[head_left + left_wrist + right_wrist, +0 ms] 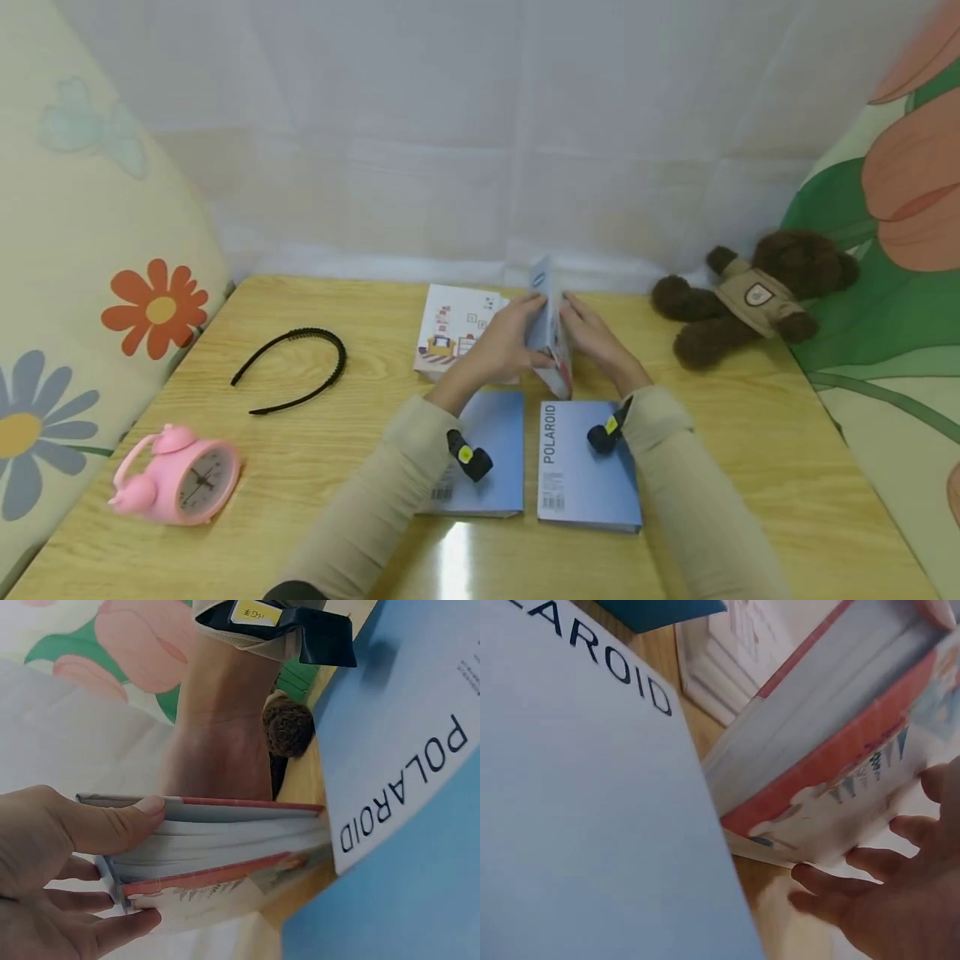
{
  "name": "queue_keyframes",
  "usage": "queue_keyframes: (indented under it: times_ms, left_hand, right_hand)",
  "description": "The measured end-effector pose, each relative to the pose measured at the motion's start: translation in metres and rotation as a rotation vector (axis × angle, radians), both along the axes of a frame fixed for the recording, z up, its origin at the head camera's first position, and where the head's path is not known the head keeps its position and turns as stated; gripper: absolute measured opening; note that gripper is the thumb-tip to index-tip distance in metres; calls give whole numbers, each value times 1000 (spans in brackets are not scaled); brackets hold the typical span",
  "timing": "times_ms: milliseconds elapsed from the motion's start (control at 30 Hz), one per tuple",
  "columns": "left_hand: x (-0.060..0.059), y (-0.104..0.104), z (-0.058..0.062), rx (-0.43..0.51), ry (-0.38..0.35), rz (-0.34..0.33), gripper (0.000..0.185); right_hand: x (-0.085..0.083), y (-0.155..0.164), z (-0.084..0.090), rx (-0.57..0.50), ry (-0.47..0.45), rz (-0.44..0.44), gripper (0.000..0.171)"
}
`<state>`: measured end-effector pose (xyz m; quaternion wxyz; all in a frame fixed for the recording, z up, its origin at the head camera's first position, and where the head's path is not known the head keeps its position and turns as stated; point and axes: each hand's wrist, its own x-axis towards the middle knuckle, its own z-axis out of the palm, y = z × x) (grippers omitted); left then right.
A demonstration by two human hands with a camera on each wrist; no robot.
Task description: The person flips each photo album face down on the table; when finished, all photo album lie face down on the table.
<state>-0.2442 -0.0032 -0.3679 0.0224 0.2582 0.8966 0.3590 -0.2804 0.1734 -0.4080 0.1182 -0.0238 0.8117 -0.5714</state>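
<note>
Both hands hold a thick book [550,329] upright on its edge at the middle of the wooden table [750,467]; it has a red-trimmed, illustrated cover [840,776]. My left hand [516,340] grips it from the left, thumb [112,823] on one cover and fingers under the other. My right hand [583,335] holds the opposite side, its fingers [870,859] against the illustrated cover. Two blue books lie flat just in front, one under my left wrist [491,454] and one marked POLAROID [585,471].
A white illustrated book [452,329] lies behind my left hand. A black headband [292,367] and a pink alarm clock [183,477] are on the left. A brown teddy bear [753,300] lies at the back right. Flowered cushions flank the table, with a curtain behind.
</note>
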Motion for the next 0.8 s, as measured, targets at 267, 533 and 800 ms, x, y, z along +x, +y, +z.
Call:
queue_keyframes:
  times_ms: [267,533,800]
  left_hand:
    - [5,23,8,-170,52,-112,80]
    - [10,27,-4,-34,11,-44,96]
    - [6,20,-44,204,-149,-60,106]
  right_hand:
    - [-1,13,24,-9,-42,-6,56]
    - [2,19,26,-18,-38,8,54]
    - [4,16,27,-25,-63,-10,51]
